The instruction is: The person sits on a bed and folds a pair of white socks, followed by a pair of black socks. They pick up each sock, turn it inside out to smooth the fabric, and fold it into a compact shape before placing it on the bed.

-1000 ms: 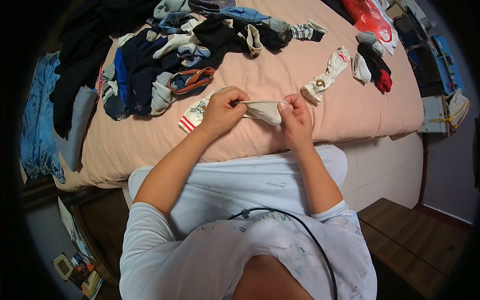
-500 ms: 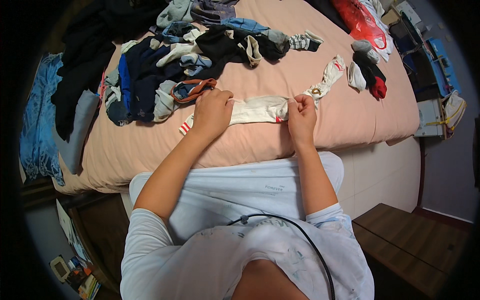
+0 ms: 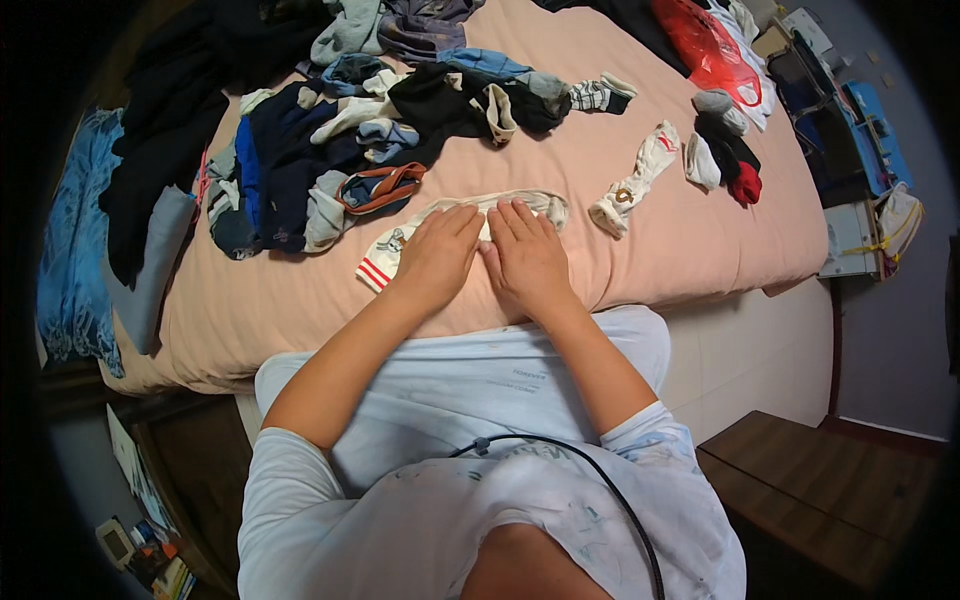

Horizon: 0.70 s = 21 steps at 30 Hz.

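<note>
Both palms are down on white socks lying flat on the pink bedsheet (image 3: 700,250). My left hand (image 3: 437,255) presses near a sock's cuff with red stripes and a small printed figure (image 3: 375,265); its fingers are extended. My right hand (image 3: 525,255) lies just beside it, fingers stretched out over the socks' middle, partly hiding them, with the sock end (image 3: 550,208) showing beyond. To the right lies another white sock (image 3: 635,180) with a brown printed figure.
A heap of socks and clothes (image 3: 300,170) covers the bed's far left. Several rolled socks (image 3: 740,150) lie right, below a red plastic bag (image 3: 710,55). A grey bolster (image 3: 160,260) and blue cloth (image 3: 75,250) lie left. Shelving (image 3: 840,130) stands right, a wooden piece (image 3: 790,500) lower right.
The sock that was stretched between my fingertips now lies flat on the bed. My right hand has let go, moved left and spread its fingers over it, beside my left hand.
</note>
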Each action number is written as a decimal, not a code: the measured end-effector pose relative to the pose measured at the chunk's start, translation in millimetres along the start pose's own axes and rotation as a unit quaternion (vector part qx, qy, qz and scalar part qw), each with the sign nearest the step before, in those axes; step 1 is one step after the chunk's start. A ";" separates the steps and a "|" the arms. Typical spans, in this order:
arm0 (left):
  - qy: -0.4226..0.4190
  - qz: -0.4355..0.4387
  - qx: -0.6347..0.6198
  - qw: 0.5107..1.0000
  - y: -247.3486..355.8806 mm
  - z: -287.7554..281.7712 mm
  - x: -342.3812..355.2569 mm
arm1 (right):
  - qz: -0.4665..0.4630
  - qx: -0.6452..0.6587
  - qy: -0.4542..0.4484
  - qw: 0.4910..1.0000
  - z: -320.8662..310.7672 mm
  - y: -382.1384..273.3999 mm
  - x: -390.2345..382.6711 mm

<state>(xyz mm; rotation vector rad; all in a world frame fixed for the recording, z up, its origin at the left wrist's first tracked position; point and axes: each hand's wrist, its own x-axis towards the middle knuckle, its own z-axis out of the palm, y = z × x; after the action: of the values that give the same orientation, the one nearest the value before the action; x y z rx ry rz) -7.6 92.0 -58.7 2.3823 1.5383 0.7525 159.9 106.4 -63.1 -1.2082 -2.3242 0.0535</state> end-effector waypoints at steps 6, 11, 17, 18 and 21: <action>-0.033 -0.039 0.152 0.987 -1.2 -1.1 -7.6 | 0.116 -0.056 -0.062 0.990 3.3 2.5 -5.5; -0.057 -0.069 0.138 0.986 -1.1 0.6 -4.2 | 0.067 0.012 -0.031 0.997 -1.9 18.2 -6.6; 0.080 -0.009 0.023 0.996 -2.9 -13.8 -13.7 | 0.153 -0.114 0.191 0.963 -60.8 33.5 -8.4; 0.114 0.018 -0.001 0.993 0.7 -17.0 -14.7 | 0.195 -0.150 0.179 0.953 -63.2 44.7 -10.6; 0.184 0.069 -0.088 0.977 8.9 -24.2 -21.4 | 0.313 0.004 0.179 0.933 -62.7 95.2 -15.3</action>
<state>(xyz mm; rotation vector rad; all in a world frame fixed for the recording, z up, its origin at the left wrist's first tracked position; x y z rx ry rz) -20.2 66.6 -40.8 2.3290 1.3640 1.3641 267.6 139.6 -40.4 -1.7449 -1.5598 0.0586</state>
